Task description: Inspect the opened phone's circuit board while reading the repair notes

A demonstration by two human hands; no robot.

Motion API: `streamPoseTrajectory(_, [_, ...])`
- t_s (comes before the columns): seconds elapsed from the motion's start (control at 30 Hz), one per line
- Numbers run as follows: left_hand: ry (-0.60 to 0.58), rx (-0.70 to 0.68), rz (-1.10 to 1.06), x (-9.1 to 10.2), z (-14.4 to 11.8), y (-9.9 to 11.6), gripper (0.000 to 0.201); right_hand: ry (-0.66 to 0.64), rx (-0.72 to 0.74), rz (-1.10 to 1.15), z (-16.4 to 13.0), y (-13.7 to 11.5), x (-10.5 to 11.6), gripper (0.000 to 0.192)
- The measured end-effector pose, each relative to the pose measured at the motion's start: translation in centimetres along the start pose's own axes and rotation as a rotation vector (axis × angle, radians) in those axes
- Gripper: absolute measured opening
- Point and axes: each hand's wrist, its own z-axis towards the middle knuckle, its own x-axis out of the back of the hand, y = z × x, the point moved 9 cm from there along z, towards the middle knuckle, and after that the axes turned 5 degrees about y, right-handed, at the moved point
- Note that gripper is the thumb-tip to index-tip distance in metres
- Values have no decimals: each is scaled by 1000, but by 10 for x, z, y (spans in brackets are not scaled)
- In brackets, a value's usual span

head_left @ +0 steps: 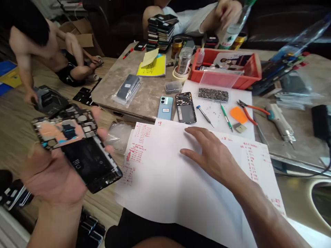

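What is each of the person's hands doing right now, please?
Left hand: closed around an opened phone, back cover off.
Right hand: open, flat on the white paper sheet, holding nothing.

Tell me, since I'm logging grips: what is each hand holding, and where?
The left hand holds an opened phone cradled from beneath. The right hand rests flat on the paper, holding nothing.

Opened phone point(77, 144) in left hand point(54, 179): motion-blurred, board detail unreadable, lower back hidden by palm. Red writing on paper sheets point(165, 179) under right hand point(207, 151) too small to read. Beyond right hand, co-worker's hand point(227, 13) and bottle point(234, 29) blurred, cut by top edge. Right forearm cropped at bottom.
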Motion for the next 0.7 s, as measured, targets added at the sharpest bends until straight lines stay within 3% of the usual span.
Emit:
streamPoseTrajectory(0.13, [-21,-37,56,-12,-12,-9,37,-264,-101,-151,22,1,-28,62])
streamPoseTrajectory(0.2, [-68,3,-6,-9,-16,-13,29,-340,-159,-137,25,3,-35,47])
streamPoseTrajectory(0.27, [-118,52,-81,-6,-18,-17,35,-378,-148,-50,28,7,-33,31])
streamPoseTrajectory(0.4, [-183,154,-179,-7,-19,-29,66,-419,-85,73,34,33,-5,28])
streamPoseTrajectory(0.57, [-267,345,-256,-20,-26,-54,69,-306,-219,-75,29,95,47,38])
streamPoseTrajectory(0.7, [-306,465,-284,-27,-35,-80,65,-218,-158,-73,14,115,56,34])
